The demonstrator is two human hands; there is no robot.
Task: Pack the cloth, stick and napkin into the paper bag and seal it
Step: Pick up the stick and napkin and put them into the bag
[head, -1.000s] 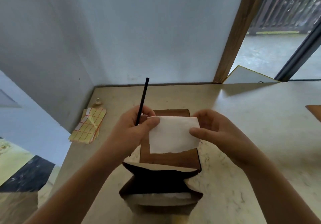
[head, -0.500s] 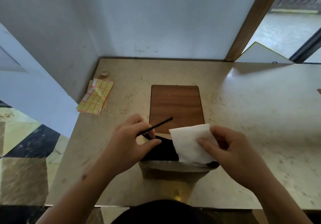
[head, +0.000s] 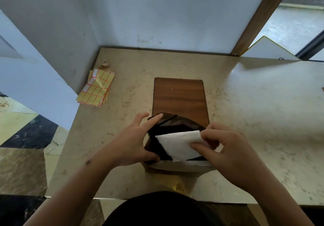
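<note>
The brown paper bag point(head: 175, 167) stands open near the table's front edge, its mouth facing up and its inside dark. My left hand point(head: 133, 143) grips the bag's left rim, thumb on the near side and fingers on the far side. The black stick point(head: 168, 118) leans on the far rim beside my left fingertips, its lower part hidden in the bag. My right hand point(head: 226, 152) pinches the right edge of the white napkin point(head: 177, 145), which lies tilted in the bag's mouth. A dark shape under the napkin may be the cloth; I cannot tell.
A wooden board point(head: 180, 96) lies flat just behind the bag. Yellow sticker sheets point(head: 96, 89) and a small tape roll point(head: 104, 62) sit at the back left by the wall. A white panel point(head: 268, 50) leans at the back right. The table's front edge is close to me.
The napkin has gone lower into the bag's mouth. My left hand let go of the stick, which now rests in the bag, and took hold of the bag's left rim.
</note>
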